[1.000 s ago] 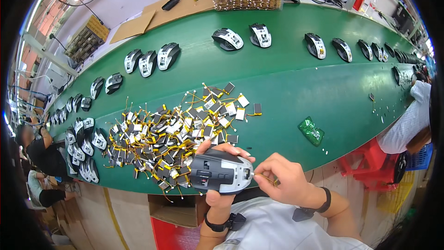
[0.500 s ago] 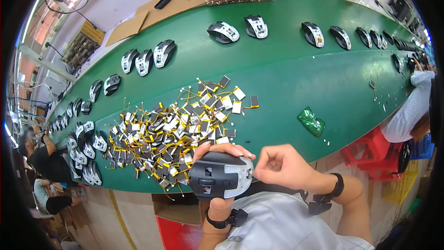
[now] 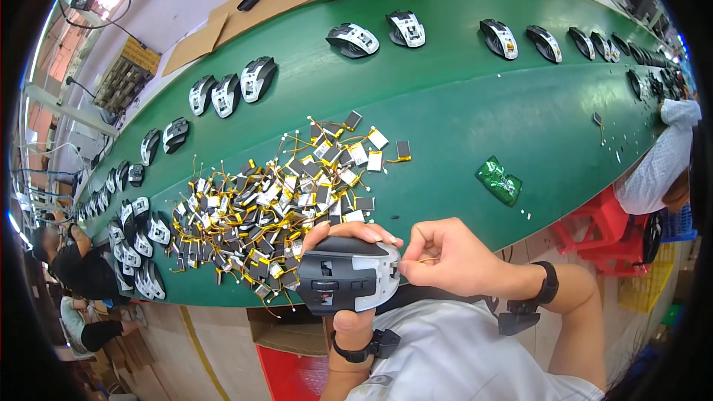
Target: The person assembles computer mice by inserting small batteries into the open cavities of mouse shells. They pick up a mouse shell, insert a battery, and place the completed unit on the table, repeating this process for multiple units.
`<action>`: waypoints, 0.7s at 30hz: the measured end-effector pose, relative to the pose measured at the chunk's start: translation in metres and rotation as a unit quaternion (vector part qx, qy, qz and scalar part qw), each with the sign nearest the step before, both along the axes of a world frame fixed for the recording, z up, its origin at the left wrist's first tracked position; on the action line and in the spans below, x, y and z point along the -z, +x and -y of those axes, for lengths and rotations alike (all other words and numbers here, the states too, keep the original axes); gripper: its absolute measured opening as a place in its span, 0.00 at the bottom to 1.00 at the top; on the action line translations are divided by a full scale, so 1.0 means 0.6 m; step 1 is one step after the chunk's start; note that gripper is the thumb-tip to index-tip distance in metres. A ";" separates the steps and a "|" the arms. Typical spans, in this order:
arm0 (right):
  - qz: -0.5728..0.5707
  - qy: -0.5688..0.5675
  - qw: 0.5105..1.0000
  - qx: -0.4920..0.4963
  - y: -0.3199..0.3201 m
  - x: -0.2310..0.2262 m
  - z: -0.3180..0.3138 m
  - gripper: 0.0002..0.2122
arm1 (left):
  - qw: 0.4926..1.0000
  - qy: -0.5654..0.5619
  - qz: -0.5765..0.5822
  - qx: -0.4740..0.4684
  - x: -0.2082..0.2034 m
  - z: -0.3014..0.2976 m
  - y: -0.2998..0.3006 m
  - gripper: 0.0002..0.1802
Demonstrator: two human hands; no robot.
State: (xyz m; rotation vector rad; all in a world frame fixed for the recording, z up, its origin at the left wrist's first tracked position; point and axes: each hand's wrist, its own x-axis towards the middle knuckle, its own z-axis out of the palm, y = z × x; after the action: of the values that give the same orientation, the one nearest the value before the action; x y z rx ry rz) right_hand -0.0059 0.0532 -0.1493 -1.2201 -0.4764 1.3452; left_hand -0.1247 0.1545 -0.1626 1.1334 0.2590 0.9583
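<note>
My left hand [image 3: 349,321] is wrapped around a computer mouse [image 3: 338,282] with a black shell and a white end section, fingers over the far side and thumb at the near side. The white end, with a small opening, points right. Beside that opening my right hand [image 3: 445,256] pinches what looks like a thin yellowish wire [image 3: 427,258]; its ends are hidden by the fingers. Just beyond the mouse lies a large heap of small flat battery packs [image 3: 297,193], silver and dark, with yellow tape and thin wires with white connectors.
More black-and-white mice [image 3: 256,79] stand along the far side of the green table [image 3: 445,119], and a cluster [image 3: 134,245] is at the left. A green plastic packet [image 3: 499,181] lies right of the heap. Other people [image 3: 661,156] sit at both ends; red stools [image 3: 601,230] stand at right.
The view has shifted slightly. My right hand has turned a little at the mouse's white end, and a thin yellowish wire now shows at its fingers. My left hand keeps its hold.
</note>
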 end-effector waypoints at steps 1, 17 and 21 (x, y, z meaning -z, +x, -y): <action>0.001 0.000 1.000 -0.001 0.000 0.000 0.000 0.07 | 1.000 -0.004 0.000 0.000 -0.001 0.001 0.001 0.57; -0.055 -0.069 0.995 -0.053 0.021 -0.002 -0.006 0.05 | 0.994 0.052 -0.089 -0.038 -0.009 0.025 0.007 0.59; -0.077 -0.041 0.996 -0.018 0.011 0.005 -0.008 0.05 | 0.995 -0.016 -0.083 -0.058 -0.023 0.031 0.017 0.58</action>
State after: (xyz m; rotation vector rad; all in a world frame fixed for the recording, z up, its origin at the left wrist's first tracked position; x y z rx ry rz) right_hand 0.0008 0.0581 -0.1522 -1.1676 -0.3379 1.4889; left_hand -0.1143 0.1357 -0.1487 1.1801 0.4779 0.9595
